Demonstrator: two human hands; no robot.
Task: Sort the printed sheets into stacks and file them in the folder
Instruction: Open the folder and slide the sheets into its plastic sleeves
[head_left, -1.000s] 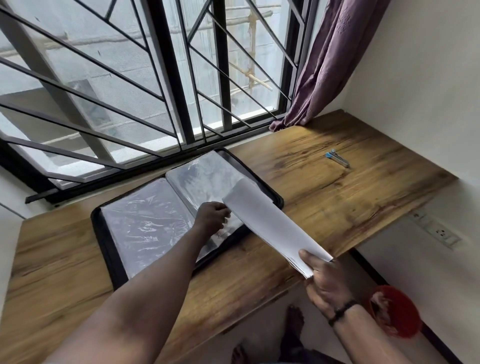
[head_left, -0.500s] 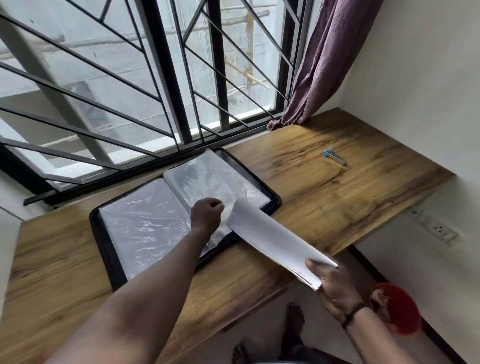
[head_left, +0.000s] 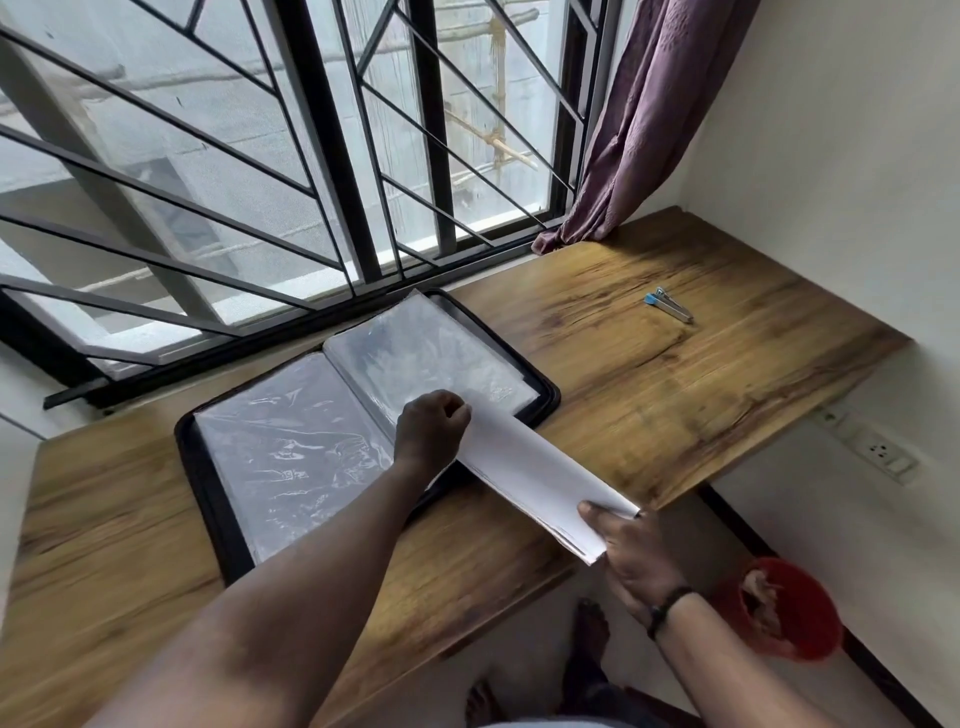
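A black folder (head_left: 218, 499) lies open on the wooden desk, showing two pages of clear plastic sleeves. My right hand (head_left: 631, 556) grips the near end of a stack of white printed sheets (head_left: 535, 478), which slants up-left toward the folder's right-hand sleeve (head_left: 431, 353). My left hand (head_left: 431, 431) is closed at the sleeve's lower edge, right where the far end of the sheets meets it. Whether its fingers pinch the plastic or the paper is hidden.
A small stapler (head_left: 670, 306) with a blue end lies at the right of the wooden desk (head_left: 675, 395). A barred window runs along the back, with a purple curtain (head_left: 639, 130) in the corner. A red bin (head_left: 779, 608) stands on the floor below the desk edge.
The sheets have come lower and closer to the folder; their far end now reaches my left hand at the sleeve. My right hand has followed with them.
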